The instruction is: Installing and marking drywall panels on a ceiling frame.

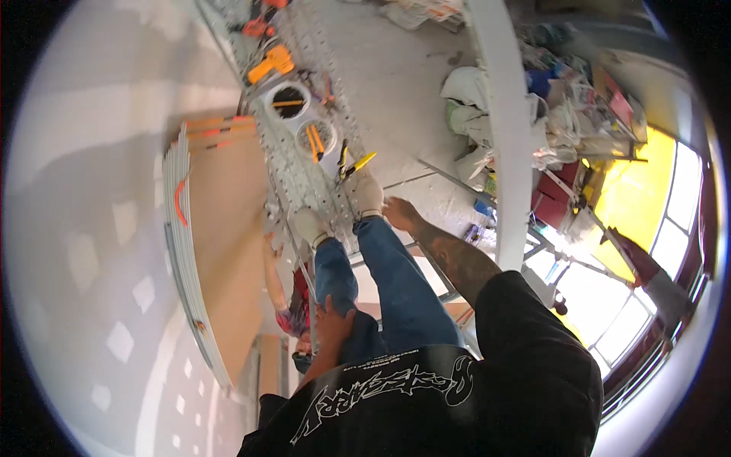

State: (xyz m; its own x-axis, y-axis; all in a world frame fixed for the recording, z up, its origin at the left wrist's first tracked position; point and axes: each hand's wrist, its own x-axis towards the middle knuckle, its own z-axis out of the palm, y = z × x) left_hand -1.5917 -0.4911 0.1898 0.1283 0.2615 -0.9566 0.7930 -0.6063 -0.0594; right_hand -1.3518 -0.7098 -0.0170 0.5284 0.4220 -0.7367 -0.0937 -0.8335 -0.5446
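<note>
My left hand lies on my left thigh, its fingers spread over the blue jeans. My right hand reaches down beside my right shoe, at the edge of the perforated metal plank; its fingers look apart, and I see nothing in it. Just ahead of the shoes lie a yellow-handled tool and a dark hand tool, blurred. Orange-handled pliers rest on a round container. Behind it stands a white bucket with dark contents and a yellow strip across it.
A yellow power tool and a red tool lie farther along the plank. Stacked boards lean at left against the patched wall. Below, another person's hand shows beside the plank. Bags and clutter are piled right of a white beam.
</note>
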